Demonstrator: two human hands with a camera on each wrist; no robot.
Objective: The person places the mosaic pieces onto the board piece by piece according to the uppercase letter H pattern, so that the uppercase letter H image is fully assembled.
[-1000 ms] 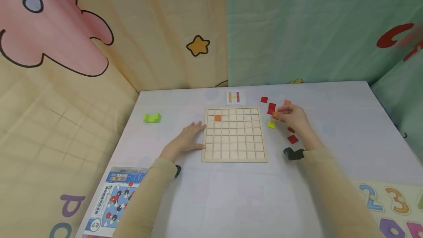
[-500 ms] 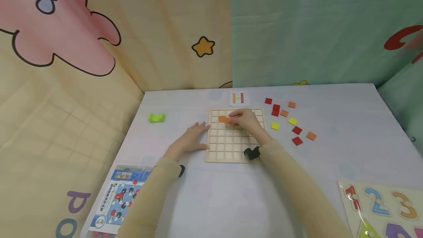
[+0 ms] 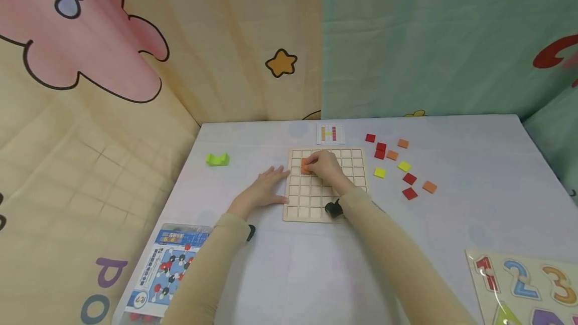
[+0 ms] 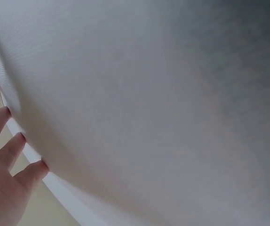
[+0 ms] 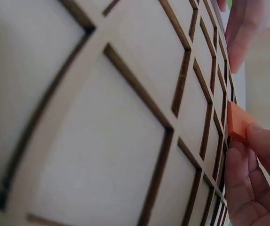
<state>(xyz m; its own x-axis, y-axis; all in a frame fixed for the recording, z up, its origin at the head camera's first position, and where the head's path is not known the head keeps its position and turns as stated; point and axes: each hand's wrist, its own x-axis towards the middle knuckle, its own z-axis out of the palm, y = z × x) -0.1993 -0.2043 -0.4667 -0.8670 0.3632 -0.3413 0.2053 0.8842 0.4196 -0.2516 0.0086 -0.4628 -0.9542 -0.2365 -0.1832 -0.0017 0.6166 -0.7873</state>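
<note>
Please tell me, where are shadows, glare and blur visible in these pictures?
Head: soft shadows beside the sleeves, a white glare streak on the number board; left wrist: shadow near the left hand, upper right dark and blurry; right wrist: the grid board blurred at lower left.

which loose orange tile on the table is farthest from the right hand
The frontmost, rightmost orange tile, right of two red tiles; the other two lie farther back and closer to the right hand.
</note>
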